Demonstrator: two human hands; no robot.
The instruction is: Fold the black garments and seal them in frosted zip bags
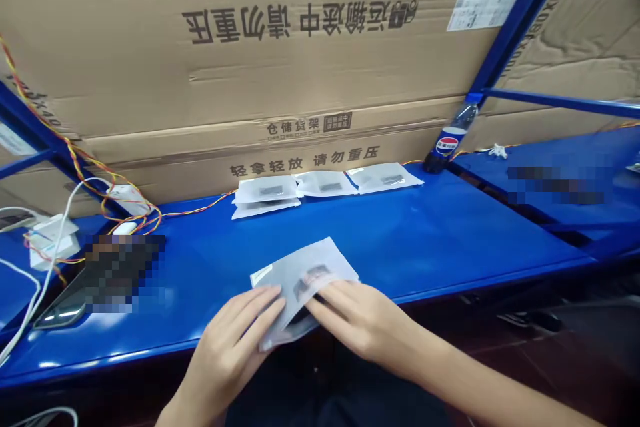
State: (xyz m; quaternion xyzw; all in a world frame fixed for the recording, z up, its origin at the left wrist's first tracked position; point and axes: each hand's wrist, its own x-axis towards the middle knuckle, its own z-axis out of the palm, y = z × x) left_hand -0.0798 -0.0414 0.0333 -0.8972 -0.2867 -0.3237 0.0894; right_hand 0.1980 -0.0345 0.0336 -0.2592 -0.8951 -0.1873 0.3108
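A white translucent pouch (pixel 300 273) with a dark part inside lies at the front edge of the blue table (pixel 425 240). My left hand (pixel 235 340) rests on its lower left corner, fingers stretched flat and slightly apart. My right hand (pixel 360 317) lies on its lower right part, fingers flat and pointing left onto the pouch. Neither hand is closed round it. Along the back of the table lie more such pouches: a small stack (pixel 265 195) and two single ones (pixel 325 183) (pixel 387 177).
Large cardboard boxes (pixel 280 53) form a wall behind the table. A cola bottle (pixel 453 140) leans at the back right by a blue frame post (pixel 515 20). Red-yellow wires (pixel 125 203), white cables and a dark flat device (pixel 65 307) lie at the left.
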